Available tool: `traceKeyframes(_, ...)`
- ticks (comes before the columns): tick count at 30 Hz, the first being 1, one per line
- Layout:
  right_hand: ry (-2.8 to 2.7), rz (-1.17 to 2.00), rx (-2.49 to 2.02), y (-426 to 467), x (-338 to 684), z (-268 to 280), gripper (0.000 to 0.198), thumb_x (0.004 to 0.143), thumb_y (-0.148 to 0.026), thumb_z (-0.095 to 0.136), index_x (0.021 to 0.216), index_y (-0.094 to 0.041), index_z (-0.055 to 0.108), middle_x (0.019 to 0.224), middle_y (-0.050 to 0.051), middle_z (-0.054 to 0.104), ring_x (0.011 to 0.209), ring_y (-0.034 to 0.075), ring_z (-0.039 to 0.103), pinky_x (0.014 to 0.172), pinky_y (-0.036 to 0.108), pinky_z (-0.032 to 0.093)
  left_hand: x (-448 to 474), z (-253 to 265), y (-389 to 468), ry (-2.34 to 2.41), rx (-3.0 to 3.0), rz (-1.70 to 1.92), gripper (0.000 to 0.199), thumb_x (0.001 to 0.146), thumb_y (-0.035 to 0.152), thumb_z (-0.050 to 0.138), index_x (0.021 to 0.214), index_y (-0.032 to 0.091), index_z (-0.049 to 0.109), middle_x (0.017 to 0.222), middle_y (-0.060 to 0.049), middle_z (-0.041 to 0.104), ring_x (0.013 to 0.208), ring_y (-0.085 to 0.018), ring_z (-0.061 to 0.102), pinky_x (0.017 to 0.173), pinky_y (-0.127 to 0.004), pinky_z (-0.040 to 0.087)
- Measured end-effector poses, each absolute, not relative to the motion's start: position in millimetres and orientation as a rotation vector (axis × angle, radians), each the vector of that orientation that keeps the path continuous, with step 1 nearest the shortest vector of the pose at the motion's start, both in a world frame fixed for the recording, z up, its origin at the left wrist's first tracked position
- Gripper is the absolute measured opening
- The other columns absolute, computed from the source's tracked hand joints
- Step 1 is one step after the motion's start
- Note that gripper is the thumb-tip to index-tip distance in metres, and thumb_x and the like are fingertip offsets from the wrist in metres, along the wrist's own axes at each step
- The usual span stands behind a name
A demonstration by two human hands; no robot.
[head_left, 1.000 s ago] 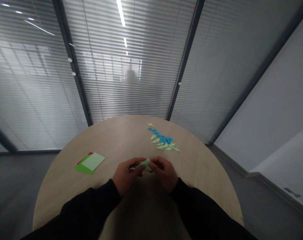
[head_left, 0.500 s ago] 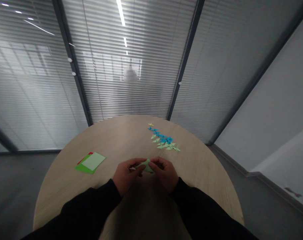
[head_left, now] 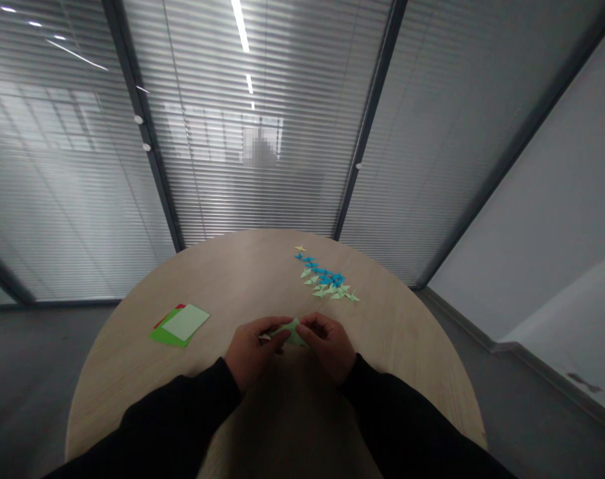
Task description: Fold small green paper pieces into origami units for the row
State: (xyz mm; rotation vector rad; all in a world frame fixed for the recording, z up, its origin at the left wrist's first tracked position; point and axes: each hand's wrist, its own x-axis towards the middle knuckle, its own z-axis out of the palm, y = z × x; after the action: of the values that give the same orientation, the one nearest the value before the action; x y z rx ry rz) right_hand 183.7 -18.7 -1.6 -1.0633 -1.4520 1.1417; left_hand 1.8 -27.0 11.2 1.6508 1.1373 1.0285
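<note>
A small piece of folded pale green paper is held between my two hands, above the near middle of the round table. My left hand pinches its left side between thumb and fingers. On the other side, my right hand grips the upper right part with thumb and forefinger. The fingers cover much of the paper, so its full shape cannot be made out. Beyond my right hand lie several folded paper figures: pale green ones, blue ones and a yellow one.
Left of my hands, a few flat paper sheets overlap: a pale green sheet on top, a bright green sheet and a red edge beneath. The round wooden table stands near glass panels with blinds. A white wall rises at right.
</note>
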Motion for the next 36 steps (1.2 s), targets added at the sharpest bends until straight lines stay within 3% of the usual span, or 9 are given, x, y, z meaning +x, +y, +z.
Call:
traceKeyframes(9, -1.438, 1.164, -1.046, -17.9, 183.8, -3.1, 0.031, 0.075, -0.049, 0.069, 0.079, -0.018, 0.061, 0.07, 0.0, 0.062, 0.065, 0.015, 0.058, 0.062, 0.028, 0.046, 2.8, 7.8, -25.6, 1.146, 1.648, 1.028, 0.038, 0.084, 0.042, 0.061, 0.113, 0.019, 0.069, 0.093, -0.007, 0.074, 0.062, -0.016, 0.067, 0.061, -0.029, 0.055)
traceKeyframes(15, -1.401, 1.1, -1.137, -15.6, 185.3, -4.5, 0.034, 0.077, -0.046, 0.068, 0.096, -0.018, 0.064, 0.089, 0.006, 0.068, 0.075, 0.017, 0.062, 0.065, 0.029, 0.049, -12.8, 11.4, -13.3, 1.336, 1.832, 1.183, 0.037, 0.086, 0.042, 0.056, 0.116, 0.022, 0.066, 0.096, -0.006, 0.072, 0.062, -0.016, 0.066, 0.064, -0.029, 0.052)
traceKeyframes(18, -1.404, 1.053, -1.182, -14.7, 186.9, -5.2, 0.031, 0.079, -0.044, 0.065, 0.096, -0.018, 0.065, 0.091, 0.007, 0.069, 0.076, 0.017, 0.062, 0.064, 0.028, 0.048, -30.8, 14.1, -1.8, 1.511, 1.918, 1.242, 0.041, 0.087, 0.041, 0.055, 0.122, 0.02, 0.06, 0.092, -0.007, 0.071, 0.072, -0.019, 0.065, 0.071, -0.032, 0.051)
traceKeyframes(22, -1.472, 0.999, -1.237, -15.2, 187.6, -3.7, 0.027, 0.081, -0.041, 0.061, 0.091, -0.017, 0.067, 0.079, 0.005, 0.067, 0.07, 0.017, 0.06, 0.061, 0.027, 0.046, -51.2, 12.2, 8.2, 1.701, 2.021, 1.144, 0.035, 0.089, 0.04, 0.048, 0.11, 0.017, 0.063, 0.099, -0.01, 0.068, 0.079, -0.021, 0.063, 0.076, -0.036, 0.05)
traceKeyframes(24, -1.517, 0.968, -1.253, -15.6, 187.7, -2.7, 0.026, 0.082, -0.04, 0.06, 0.09, -0.017, 0.068, 0.078, 0.004, 0.066, 0.07, 0.017, 0.06, 0.062, 0.028, 0.046, -54.6, 9.4, 8.6, 1.868, 2.146, 1.044, 0.031, 0.089, 0.04, 0.048, 0.095, 0.018, 0.068, 0.106, -0.013, 0.065, 0.094, -0.026, 0.06, 0.085, -0.042, 0.047)
traceKeyframes(27, -1.57, 0.923, -1.257, -15.5, 187.5, -2.9, 0.024, 0.082, -0.038, 0.059, 0.089, -0.017, 0.069, 0.08, 0.004, 0.068, 0.073, 0.017, 0.062, 0.066, 0.029, 0.047, -50.3, 6.5, 3.8, 2.209, 2.167, 0.883, 0.027, 0.085, 0.037, 0.051, 0.087, 0.019, 0.07, 0.127, -0.015, 0.056, 0.118, -0.038, 0.045, 0.091, -0.056, 0.04)
traceKeyframes(29, -1.583, 0.906, -1.262, -15.4, 187.0, -4.1, 0.023, 0.082, -0.037, 0.058, 0.087, -0.017, 0.069, 0.081, 0.004, 0.069, 0.073, 0.017, 0.063, 0.067, 0.029, 0.048, -43.3, 7.0, -2.0, 2.275, 2.203, 0.806, 0.026, 0.083, 0.033, 0.053, 0.097, 0.019, 0.069, 0.138, -0.016, 0.049, 0.127, -0.04, 0.038, 0.097, -0.06, 0.034)
traceKeyframes(33, -1.648, 0.809, -1.28, -15.4, 186.6, -7.0, 0.019, 0.083, -0.034, 0.057, 0.086, -0.018, 0.068, 0.081, 0.005, 0.069, 0.066, 0.016, 0.062, 0.061, 0.028, 0.048, -24.7, 9.7, -17.1, 2.196, 2.423, 0.859, 0.044, 0.08, 0.029, 0.057, 0.121, 0.015, 0.06, 0.152, -0.02, 0.031, 0.138, -0.04, 0.025, 0.109, -0.06, 0.018)
traceKeyframes(36, -1.836, 0.558, -1.252, -15.5, 188.2, -8.3, 0.019, 0.085, -0.029, 0.055, 0.095, -0.019, 0.068, 0.092, 0.007, 0.07, 0.081, 0.02, 0.065, 0.076, 0.034, 0.051, -9.7, 2.6, -27.4, 1.76, 2.744, 0.802, 0.05, 0.088, 0.031, 0.049, 0.136, 0.02, 0.049, 0.157, -0.014, 0.027, 0.144, -0.033, 0.019, 0.113, -0.055, 0.015)
